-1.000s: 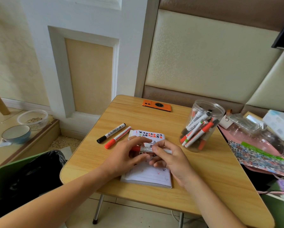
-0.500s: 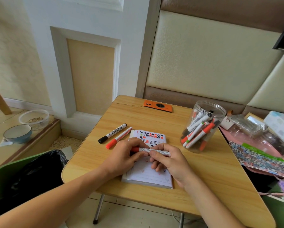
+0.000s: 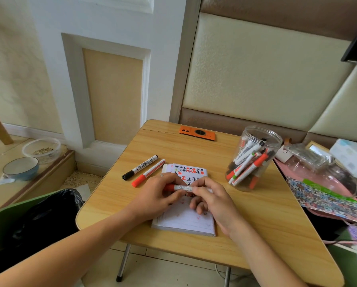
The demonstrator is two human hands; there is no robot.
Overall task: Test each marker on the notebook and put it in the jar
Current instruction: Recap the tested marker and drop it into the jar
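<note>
Grip: left hand [image 3: 152, 195] pinches marker's [image 3: 181, 187] red cap end, right hand [image 3: 211, 195] pinches its white barrel | marker level over notebook [image 3: 183, 220] | likely light, stiff, smooth: hold mid-barrel | jar [image 3: 254, 158] right, two markers [image 3: 144, 170] left on table [image 3: 256, 214]

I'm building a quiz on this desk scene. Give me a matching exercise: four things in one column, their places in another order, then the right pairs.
Things:
1. black-capped marker
2. orange phone
3. jar
4. red-capped marker

Places:
A. far edge of the table
B. held in both hands over the notebook
C. right of the notebook
D. lying left of the notebook

Pairs: 1-D, 2-A, 3-C, 4-B
</note>
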